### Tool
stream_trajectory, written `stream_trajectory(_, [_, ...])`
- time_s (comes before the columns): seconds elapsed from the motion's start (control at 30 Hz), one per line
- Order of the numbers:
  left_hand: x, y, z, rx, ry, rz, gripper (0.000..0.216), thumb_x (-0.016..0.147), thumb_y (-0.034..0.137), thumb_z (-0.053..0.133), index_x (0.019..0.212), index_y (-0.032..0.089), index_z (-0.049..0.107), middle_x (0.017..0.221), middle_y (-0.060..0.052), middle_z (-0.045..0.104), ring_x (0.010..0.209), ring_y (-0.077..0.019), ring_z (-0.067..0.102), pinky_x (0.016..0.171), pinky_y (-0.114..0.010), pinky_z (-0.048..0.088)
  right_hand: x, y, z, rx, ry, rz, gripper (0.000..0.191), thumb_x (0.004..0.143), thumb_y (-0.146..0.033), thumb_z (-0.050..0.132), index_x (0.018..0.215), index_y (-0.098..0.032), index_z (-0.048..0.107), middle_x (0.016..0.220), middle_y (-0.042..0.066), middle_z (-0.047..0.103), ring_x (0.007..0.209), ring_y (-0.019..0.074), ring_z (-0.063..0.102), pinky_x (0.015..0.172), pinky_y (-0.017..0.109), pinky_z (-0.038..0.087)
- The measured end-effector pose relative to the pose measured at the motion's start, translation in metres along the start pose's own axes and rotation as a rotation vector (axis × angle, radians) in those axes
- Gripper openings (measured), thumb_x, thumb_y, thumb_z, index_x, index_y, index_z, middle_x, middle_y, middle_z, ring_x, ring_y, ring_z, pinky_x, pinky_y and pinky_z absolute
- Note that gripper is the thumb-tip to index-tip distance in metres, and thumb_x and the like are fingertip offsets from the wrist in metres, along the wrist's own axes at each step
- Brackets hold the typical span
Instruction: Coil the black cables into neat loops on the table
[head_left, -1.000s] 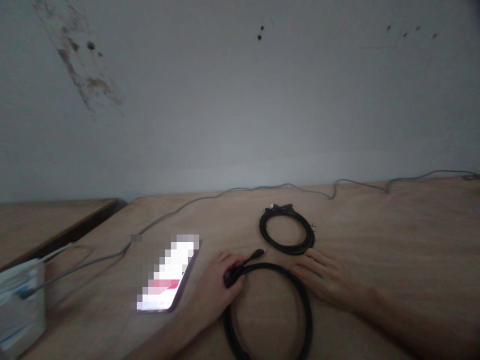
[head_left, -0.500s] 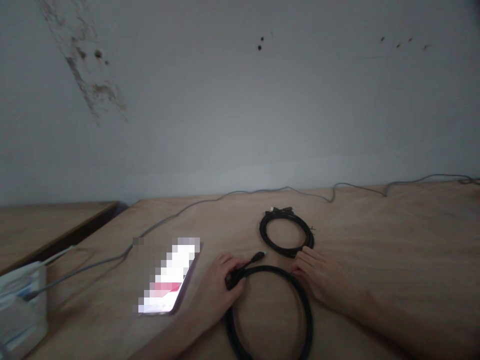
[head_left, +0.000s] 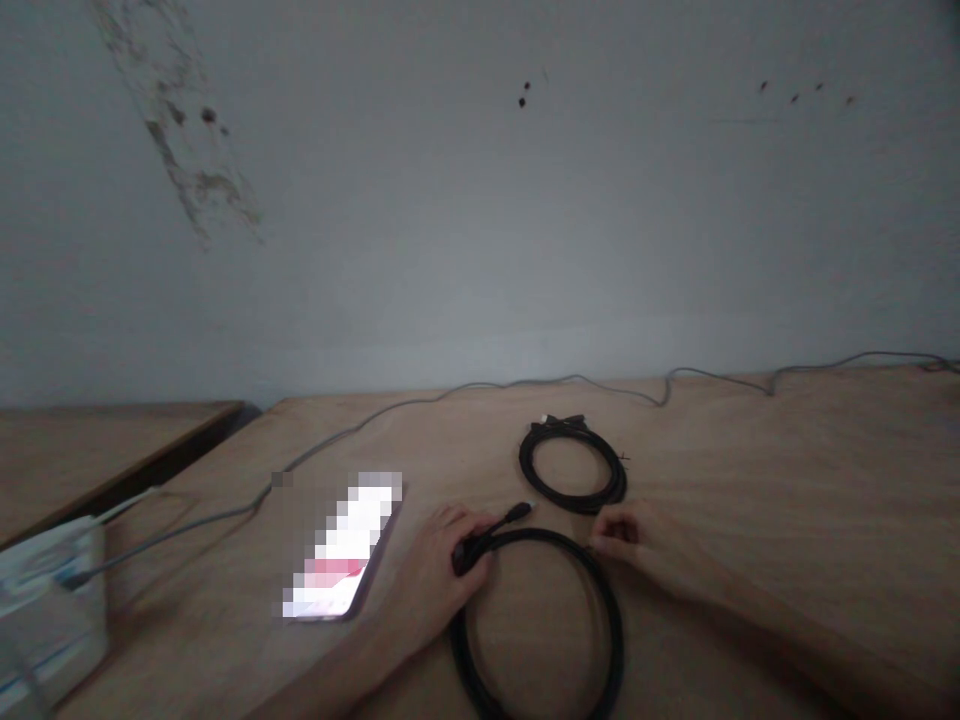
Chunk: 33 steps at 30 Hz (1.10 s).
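Observation:
A large coil of black cable (head_left: 616, 620) lies on the table, running off the bottom of the picture. My left hand (head_left: 442, 560) is closed round its upper left part, beside the plug ends. One connector (head_left: 517, 512) pokes out past my fingers toward the right. My right hand (head_left: 637, 540) sits just off the coil's upper right side, thumb and forefinger pinched together. What those fingertips hold, if anything, is too small to make out. Just beyond lies a second, smaller coil of black cable (head_left: 531, 470), its plugs at the top and a tie sticking out on its right.
A lit phone (head_left: 349, 550), its screen pixelated, lies left of my left hand. At the left edge stands a white box-like object (head_left: 82, 640) with a grey cord (head_left: 330, 438) running along the table (head_left: 787, 480) by the wall. A gap separates another tabletop (head_left: 90, 440).
My right hand has drawn slightly right, away from the coil's edge, and its fingers have curled into a pinch. My left hand keeps its hold on the cable.

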<state>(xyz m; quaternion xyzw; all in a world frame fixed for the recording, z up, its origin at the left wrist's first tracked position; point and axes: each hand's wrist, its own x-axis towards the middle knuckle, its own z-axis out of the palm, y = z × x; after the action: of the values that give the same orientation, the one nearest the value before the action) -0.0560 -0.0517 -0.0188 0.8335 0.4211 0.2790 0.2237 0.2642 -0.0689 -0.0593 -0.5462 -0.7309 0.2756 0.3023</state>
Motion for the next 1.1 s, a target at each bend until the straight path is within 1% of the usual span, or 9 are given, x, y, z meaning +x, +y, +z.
stream_trajectory(0.07, [0.0004,0.0005,0.0003,0.008,-0.008,0.0,0.038,0.087,0.02,0.066,0.124,0.026,0.073,0.115,-0.006,0.071,0.112,-0.0285,0.063,0.1,-0.044,0.047,0.0011,0.0028,0.0001,0.05,-0.018,0.027,0.028,0.093,-0.041,0.065,0.077,-0.021,0.075,0.061,0.0,0.064,0.055,0.0137,0.052,0.049,0.024,0.029])
stream_trajectory(0.17, [0.0005,-0.0011,0.0013,0.016,-0.009,0.002,0.037,0.088,0.021,0.066,0.124,0.027,0.073,0.114,-0.006,0.071,0.109,-0.028,0.064,0.098,-0.043,0.049,0.002,0.0059,-0.0009,0.044,-0.032,0.032,0.023,0.09,-0.034,0.066,0.075,-0.02,0.076,0.059,0.0,0.064,0.054,0.0146,0.052,0.048,0.025,0.029])
stream_trajectory(0.37, [-0.0003,-0.002,0.0013,-0.002,-0.004,0.007,0.036,0.089,0.019,0.065,0.124,0.027,0.073,0.115,-0.005,0.071,0.111,-0.0265,0.064,0.099,-0.041,0.049,-0.0003,0.0022,-0.0045,-0.035,0.021,0.01,0.022,0.091,-0.036,0.064,0.079,-0.022,0.076,0.062,0.0,0.064,0.058,0.0159,0.055,0.051,0.026,0.033])
stream_trajectory(0.47, [0.0,0.0019,-0.0012,-0.003,-0.012,0.012,0.037,0.09,0.019,0.064,0.125,0.027,0.073,0.116,-0.006,0.071,0.111,-0.0268,0.063,0.099,-0.041,0.048,0.0007,0.0011,-0.0036,-0.043,0.093,-0.011,0.023,0.095,-0.035,0.057,0.08,-0.022,0.069,0.064,0.0,0.064,0.059,0.0164,0.057,0.054,0.026,0.038])
stream_trajectory(0.57, [0.0002,0.0024,-0.0017,-0.002,-0.013,0.011,0.037,0.09,0.018,0.064,0.124,0.026,0.073,0.114,-0.006,0.071,0.11,-0.0272,0.063,0.098,-0.041,0.049,0.0044,0.0054,-0.0035,0.002,0.174,0.004,0.026,0.099,-0.038,0.048,0.08,-0.023,0.058,0.061,-0.002,0.061,0.057,0.0167,0.058,0.057,0.028,0.042])
stream_trajectory(0.7, [-0.0002,-0.0033,0.0012,-0.001,0.006,0.008,0.036,0.089,0.017,0.064,0.122,0.028,0.074,0.112,-0.005,0.071,0.109,-0.0263,0.063,0.098,-0.04,0.049,0.008,0.0099,-0.0061,0.064,0.183,0.033,0.029,0.1,-0.046,0.045,0.082,-0.025,0.053,0.062,-0.002,0.059,0.056,0.0177,0.058,0.057,0.029,0.044])
stream_trajectory(0.83, [-0.001,-0.0043,0.0025,0.019,0.004,-0.002,0.039,0.089,0.016,0.065,0.125,0.029,0.073,0.112,-0.005,0.07,0.108,-0.0259,0.064,0.097,-0.039,0.05,0.0058,0.0062,-0.0049,0.057,0.225,0.02,0.031,0.101,-0.049,0.047,0.083,-0.025,0.056,0.065,-0.002,0.057,0.06,0.0188,0.058,0.057,0.029,0.042])
stream_trajectory(0.93, [-0.0013,-0.0014,0.002,0.026,0.009,-0.005,0.038,0.09,0.017,0.064,0.126,0.027,0.072,0.112,-0.006,0.07,0.108,-0.0265,0.064,0.097,-0.04,0.05,0.0031,0.0055,-0.0016,0.008,0.229,0.01,0.032,0.102,-0.05,0.046,0.088,-0.025,0.06,0.065,-0.002,0.058,0.059,0.0187,0.056,0.055,0.029,0.039])
stream_trajectory(1.1, [-0.0011,0.0016,0.0011,0.045,-0.004,-0.01,0.035,0.091,0.019,0.062,0.123,0.024,0.073,0.113,-0.008,0.071,0.109,-0.0273,0.064,0.098,-0.042,0.05,0.0007,0.0078,-0.0002,-0.007,0.234,0.002,0.03,0.103,-0.047,0.046,0.093,-0.024,0.063,0.072,0.0,0.065,0.066,0.0195,0.061,0.06,0.031,0.043])
